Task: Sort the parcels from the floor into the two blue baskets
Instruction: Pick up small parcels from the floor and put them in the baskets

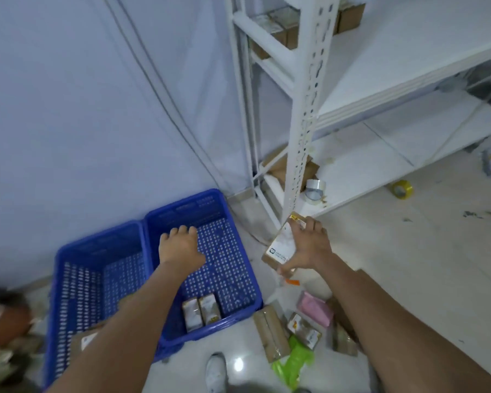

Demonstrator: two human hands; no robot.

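Parcels are being sorted; a box (281, 245) is held in the right hand (309, 248), pinched between thumb below and fingers over its top, label side turned up, presumably so it can be read before a basket is chosen. It is kept aloft just right of the right basket (247, 268), above the floor. The left hand (180, 246) is held empty over that basket, palm down, fingers curled loosely, seemingly ready to take or steady the box. Two small boxes (200, 310) are stood side by side against the near wall of the right basket; another parcel (87, 340) is partly seen in the left basket (57, 279), hidden by the forearm. More parcels are left on the floor by the basket's corner: a brown box (270, 336), a pink packet (318, 307), a green bag (295, 361); the task is judged far from done. Tape rolls (315, 190) are seen by the rack (301, 109).
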